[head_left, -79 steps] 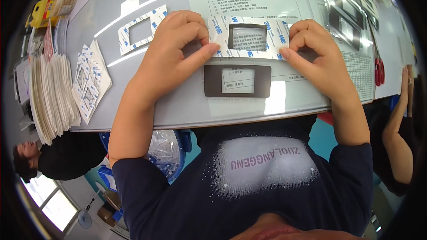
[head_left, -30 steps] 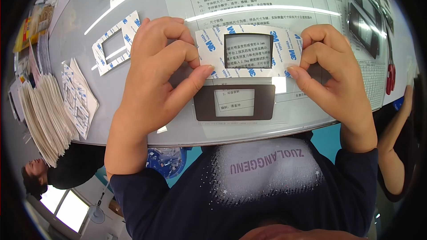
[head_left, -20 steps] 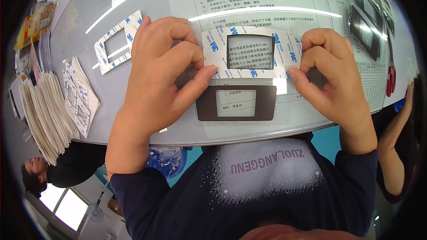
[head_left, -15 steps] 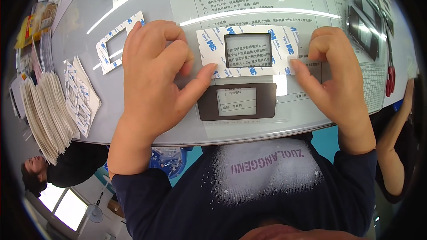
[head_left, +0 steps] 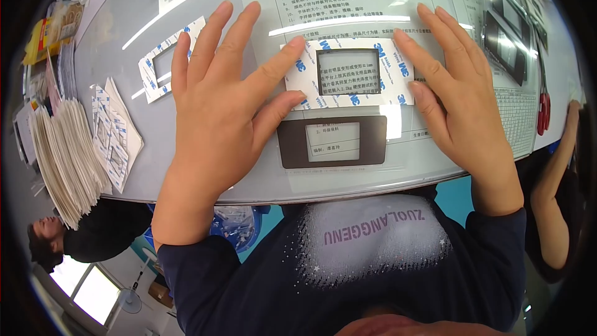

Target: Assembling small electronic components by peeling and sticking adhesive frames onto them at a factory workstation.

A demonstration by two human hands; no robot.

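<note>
A white, blue-printed adhesive-backed frame (head_left: 348, 99) with a dark-edged rectangular window lies flat in front of me. My left hand (head_left: 214, 99) is open, fingers spread, its thumb and index fingertips at the frame's left end. At the frame's right end, my right hand (head_left: 457, 90) is likewise open, with thumb and index fingertips at the edge and the other fingers stretched forward. Just nearer to me is a dark panel (head_left: 292, 143) with a rectangular window. Another white, blue-printed frame (head_left: 148, 78) lies beyond my left fingers, partly hidden by them.
Printed sheets (head_left: 336, 6) lie under the table's glossy surface. At left stand a stack of white sheets (head_left: 68, 155) and several blue-printed pieces (head_left: 111, 143). Dark panels (head_left: 507, 43) and a red-handled tool (head_left: 543, 115) are at right. Below the table edge is a bin (head_left: 236, 227).
Both hands have gone from curled fingers to spread ones, index fingers now at the frame's ends. The frame has shifted slightly, its right end now a little more level.
</note>
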